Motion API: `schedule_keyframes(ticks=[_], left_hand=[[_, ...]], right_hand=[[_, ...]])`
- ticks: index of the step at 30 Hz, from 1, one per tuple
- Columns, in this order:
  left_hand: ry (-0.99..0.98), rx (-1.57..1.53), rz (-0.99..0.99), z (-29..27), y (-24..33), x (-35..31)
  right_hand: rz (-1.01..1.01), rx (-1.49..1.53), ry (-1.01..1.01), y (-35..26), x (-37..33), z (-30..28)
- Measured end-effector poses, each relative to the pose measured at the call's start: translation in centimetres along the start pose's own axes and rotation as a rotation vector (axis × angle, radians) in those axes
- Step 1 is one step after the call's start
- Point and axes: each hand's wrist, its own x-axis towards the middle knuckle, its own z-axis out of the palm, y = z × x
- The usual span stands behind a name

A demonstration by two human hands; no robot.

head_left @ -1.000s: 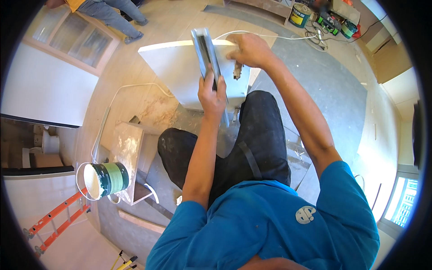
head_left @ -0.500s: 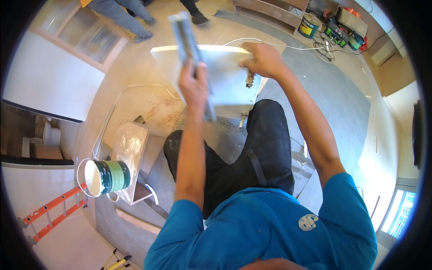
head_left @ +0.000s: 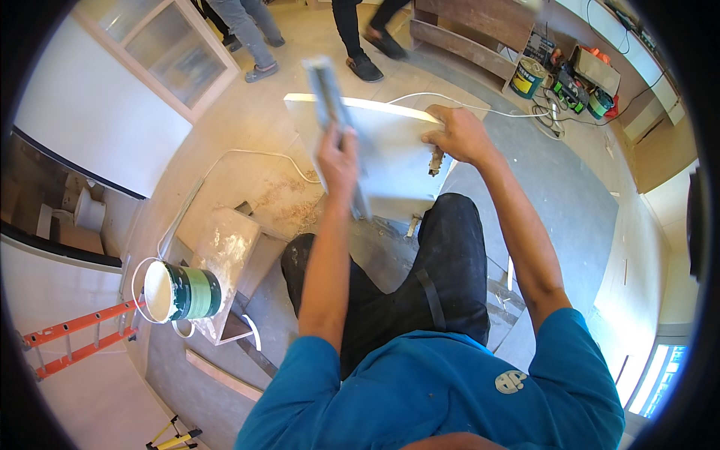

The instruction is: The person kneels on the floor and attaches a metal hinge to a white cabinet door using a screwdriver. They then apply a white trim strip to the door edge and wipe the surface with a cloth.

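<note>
My left hand (head_left: 339, 159) is closed around a long, narrow grey tool (head_left: 324, 90), held roughly upright over the face of a white panel (head_left: 397, 146). Motion blurs the tool, so its exact kind is unclear, and I cannot tell whether it touches the panel. The panel stands tilted in front of my knees. At its upper right corner, my right hand (head_left: 463, 135) grips the panel's edge, fingers bent over it. Just below those fingers a small brown, crusted piece (head_left: 435, 160) shows against the panel; whether the hand holds it too is hidden.
On my left, a bucket (head_left: 191, 291) of pale paste lies near a smeared wooden box (head_left: 225, 251). An orange ladder (head_left: 82, 337) is beyond it. A white cable (head_left: 225, 154) crosses the floor by wood shavings (head_left: 289, 191). Other people's legs (head_left: 358, 37) are ahead; cans and tools sit far right.
The whole view has shifted, so the panel and both hands appear lower and farther right. My left hand still moves the blurred tool. Ahead, another person's legs have come farther into view.
</note>
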Motion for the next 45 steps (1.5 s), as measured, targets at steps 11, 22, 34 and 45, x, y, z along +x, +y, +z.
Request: schedule_keyframes(ticks=[11,22,34,45], left_hand=[[0.123,0.057,0.194,-2.8,-1.3,6.9],[-0.062,0.127,0.114,-1.1,0.3,0.0],[-0.003,0.077,0.105,-0.6,1.0,1.8],[0.057,0.093,-0.024,-4.2,-0.9,4.9]], right_hand=[[-0.111,-0.234,-0.196,-5.2,6.5,0.6],[-0.044,-0.272,-0.126,-7.2,5.4,2.4],[-0.026,-0.241,-0.162,-8.0,5.0,2.1],[-0.057,-0.258,-0.102,-7.7,5.2,2.1]])
